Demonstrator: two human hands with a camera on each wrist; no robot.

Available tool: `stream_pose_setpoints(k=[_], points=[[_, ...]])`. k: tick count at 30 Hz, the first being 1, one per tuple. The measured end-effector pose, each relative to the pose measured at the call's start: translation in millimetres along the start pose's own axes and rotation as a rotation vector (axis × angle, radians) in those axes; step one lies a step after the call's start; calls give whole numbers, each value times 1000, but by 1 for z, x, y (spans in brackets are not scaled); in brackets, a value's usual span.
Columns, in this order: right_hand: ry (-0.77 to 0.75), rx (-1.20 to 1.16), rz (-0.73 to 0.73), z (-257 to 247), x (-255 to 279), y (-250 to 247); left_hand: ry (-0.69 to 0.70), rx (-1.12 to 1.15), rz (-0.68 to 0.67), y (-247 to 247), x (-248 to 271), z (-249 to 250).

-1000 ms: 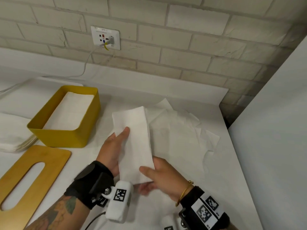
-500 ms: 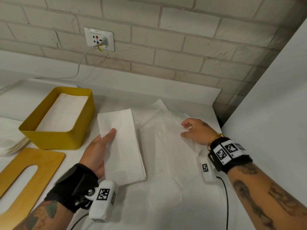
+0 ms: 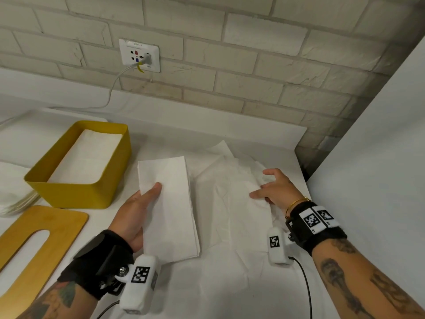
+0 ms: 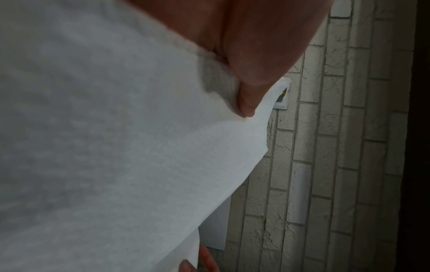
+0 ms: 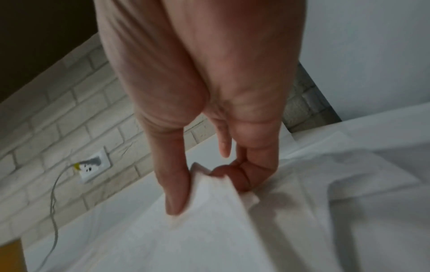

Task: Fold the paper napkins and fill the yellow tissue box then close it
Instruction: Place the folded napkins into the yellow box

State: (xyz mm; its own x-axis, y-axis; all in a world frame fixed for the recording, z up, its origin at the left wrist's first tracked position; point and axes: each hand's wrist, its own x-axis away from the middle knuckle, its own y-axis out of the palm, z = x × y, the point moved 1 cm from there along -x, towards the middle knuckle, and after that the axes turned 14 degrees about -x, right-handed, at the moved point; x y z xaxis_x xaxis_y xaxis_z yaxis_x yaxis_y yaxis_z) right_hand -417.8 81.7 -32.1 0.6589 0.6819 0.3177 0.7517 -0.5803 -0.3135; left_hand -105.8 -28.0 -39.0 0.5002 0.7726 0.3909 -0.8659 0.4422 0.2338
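— Where's the folded napkin (image 3: 169, 208)?
— In the left hand (image 3: 134, 217), thumb laid across its top, fingers underneath, just right of the yellow tissue box (image 3: 76, 192).
— And the box?
— Open on the counter (image 3: 230, 295), folded napkins inside; its wooden lid (image 3: 34, 245) lies in front of it.
— The right hand (image 3: 274, 192)?
— It pinches an edge of a loose napkin (image 5: 209, 211) from the crumpled pile (image 3: 230, 203), thumb against curled fingers.

No legible text; socket label blurred
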Motion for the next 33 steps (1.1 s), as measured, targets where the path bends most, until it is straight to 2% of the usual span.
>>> stream_pose_setpoints(k=[8, 10, 12, 15, 17, 23, 30, 33], points=[[-304, -405, 30, -16, 22, -15, 1, -17, -26, 9, -5, 1], [-312, -602, -54, -26, 39, -15, 2, -11, -26, 13, -6, 2], [-308, -730, -213, -39, 58, -11, 1, -6, -31, 19, -6, 6], [-344, -788, -424, -59, 87, 6, 9, -7, -47, 29, -4, 10], [-353, -784, -468, -63, 97, 23, 12, -2, -54, 37, -2, 12], [-265, -674, -225, -38, 89, 83, -19, 28, -147, 55, 8, 9], [-244, -656, -131, -25, 86, 102, -33, 57, -119, 50, 10, 1], [-241, -629, -113, -26, 86, 103, -7, 26, -150, 52, 12, 2]])
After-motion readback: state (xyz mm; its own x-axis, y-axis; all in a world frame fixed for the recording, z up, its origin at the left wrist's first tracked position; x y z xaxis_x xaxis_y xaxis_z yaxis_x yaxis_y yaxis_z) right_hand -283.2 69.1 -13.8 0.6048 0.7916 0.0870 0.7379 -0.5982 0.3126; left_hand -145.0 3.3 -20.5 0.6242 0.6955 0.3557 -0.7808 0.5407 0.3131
